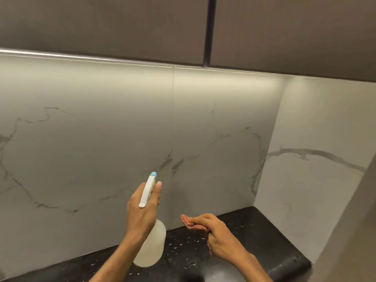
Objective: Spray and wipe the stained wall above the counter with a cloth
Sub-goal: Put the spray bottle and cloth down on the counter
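Note:
My left hand [140,212] grips a translucent spray bottle [152,245] with a white trigger head and blue nozzle, raised above the counter and aimed at the marble-patterned wall [101,139]. One finger lies along the trigger head near the nozzle. My right hand [219,237] holds a bunched red checked cloth [189,221] low over the counter, close to the foot of the wall. No stain shows clearly on the wall; only grey veins are visible.
A black speckled counter [254,231] runs along the bottom and ends at a side wall [315,180] on the right. Dark brown upper cabinets [122,23] hang overhead with a light strip beneath them.

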